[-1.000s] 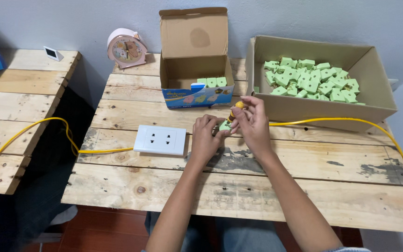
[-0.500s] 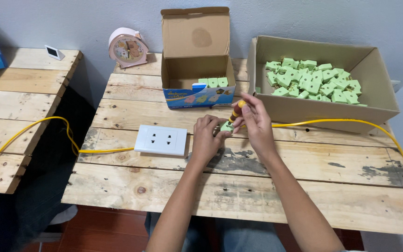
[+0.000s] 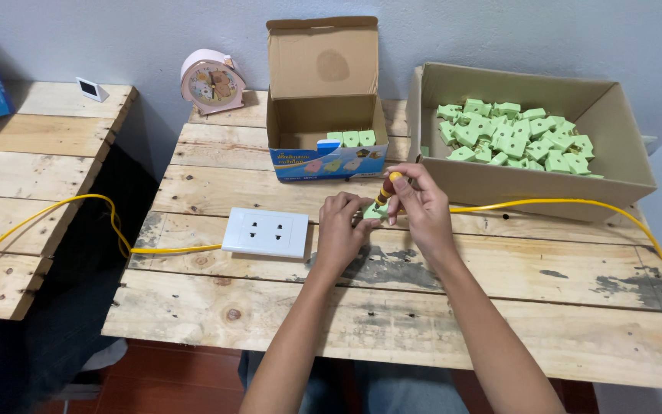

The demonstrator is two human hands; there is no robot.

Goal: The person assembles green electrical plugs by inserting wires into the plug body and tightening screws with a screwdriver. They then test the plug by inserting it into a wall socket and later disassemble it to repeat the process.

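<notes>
We pinch a small green socket part in left hand, right hand fingers grip screwdriver. Big box holds many green parts; small box just a few.

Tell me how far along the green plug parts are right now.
Done, apparently: a few green pieces stand in a row in the small open box. In hand: the left hand steadies one green piece while the right hand works a small screwdriver on it. Left: a big heap in the large carton.
</notes>
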